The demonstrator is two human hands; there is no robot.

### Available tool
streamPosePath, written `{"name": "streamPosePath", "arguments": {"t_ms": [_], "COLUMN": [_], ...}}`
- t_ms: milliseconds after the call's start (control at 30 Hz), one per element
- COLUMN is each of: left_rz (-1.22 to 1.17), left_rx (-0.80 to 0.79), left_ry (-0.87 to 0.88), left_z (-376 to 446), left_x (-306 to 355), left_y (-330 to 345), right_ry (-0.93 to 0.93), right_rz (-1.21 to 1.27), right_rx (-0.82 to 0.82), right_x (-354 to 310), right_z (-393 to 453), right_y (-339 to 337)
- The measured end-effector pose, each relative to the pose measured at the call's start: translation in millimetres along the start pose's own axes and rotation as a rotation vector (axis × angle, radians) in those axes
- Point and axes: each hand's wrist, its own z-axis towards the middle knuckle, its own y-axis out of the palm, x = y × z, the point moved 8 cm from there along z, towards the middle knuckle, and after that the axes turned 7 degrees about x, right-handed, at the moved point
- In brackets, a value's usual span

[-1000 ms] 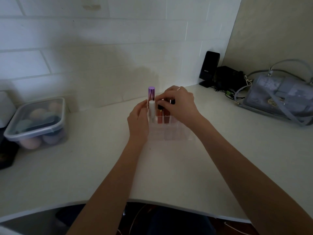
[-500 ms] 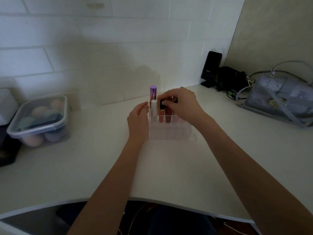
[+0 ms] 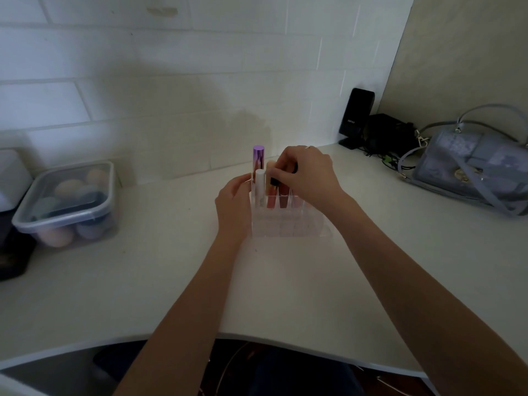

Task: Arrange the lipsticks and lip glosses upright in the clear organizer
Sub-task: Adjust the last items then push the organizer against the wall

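Observation:
A clear organizer (image 3: pixel 288 224) stands on the white counter in the middle of the view. Upright in its back rows are a purple-capped tube (image 3: pixel 258 158), a white tube (image 3: pixel 260 187) and reddish lip glosses (image 3: pixel 283 198). My left hand (image 3: pixel 233 204) rests against the organizer's left side with its fingers on the wall. Above the back rows, my right hand (image 3: pixel 310 174) pinches the black cap of a lip gloss (image 3: pixel 275 182) that stands in a slot. The front rows hold nothing that I can see.
A lidded plastic box (image 3: pixel 67 204) of coloured sponges sits at the left by the tiled wall. At the back right are a black speaker (image 3: pixel 355 117), tangled cables and a grey handbag (image 3: pixel 471 167). The counter's curved front edge runs near my body.
My right hand's fingers have shifted slightly left and down on the black-capped lip gloss. My left hand stays against the organizer. The camera view has drifted a little.

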Motion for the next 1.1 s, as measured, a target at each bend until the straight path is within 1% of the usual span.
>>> {"name": "streamPosePath", "arguments": {"t_ms": [100,233,500,633,700,767,833,867,900,967,1033,1067,1100], "left_rz": [0.02,-0.005,0.018,0.124,0.063,0.001,-0.002,0.007,0.022,0.034,0.03,0.039,0.051], "left_rx": [-0.002,-0.001,0.009,-0.006,0.001,0.01,0.004,-0.002,-0.006,-0.007,-0.002,0.005,0.02], "left_ry": [0.012,0.011,0.024,0.088,0.048,0.011,0.01,0.019,0.026,0.014,-0.014,-0.02,-0.028], "left_z": [1.0,0.5,2.2,3.8,2.3,0.2,0.5,0.7,0.7,0.8,-0.3,-1.1,-2.2], "left_x": [-0.1,0.6,1.1,3.5,2.1,2.5,2.1,2.3,2.1,-0.1,-1.6,-2.0,-2.7], "left_y": [0.4,0.6,0.8,1.7,1.0,-0.1,0.2,0.3,0.6,0.6,0.3,0.4,0.5], "right_ry": [0.003,0.017,0.013,-0.007,-0.01,-0.01,-0.02,-0.024,-0.013,0.09,0.293,0.419,0.54], "right_rz": [-0.036,-0.065,-0.008,-0.019,-0.025,-0.007,0.033,0.07,0.125,0.267,0.407,0.459,0.495], "right_rx": [0.043,0.054,-0.038,-0.044,-0.037,-0.038,-0.052,-0.043,0.002,0.198,0.396,0.439,0.449], "right_x": [1.6,1.4,0.6,-3.2,-4.3,-4.8,-4.2,-3.3,-1.3,13.8,41.9,57.1,70.6], "right_z": [0.1,0.9,1.2,-0.4,-0.7,-1.3,-2.6,-3.4,-4.9,-11.3,-28.8,-41.0,-54.6], "right_y": [0.0,1.0,0.3,-1.2,-1.4,-2.1,-2.4,-4.2,-9.5,-27.9,-40.5,-39.4,-34.0]}}
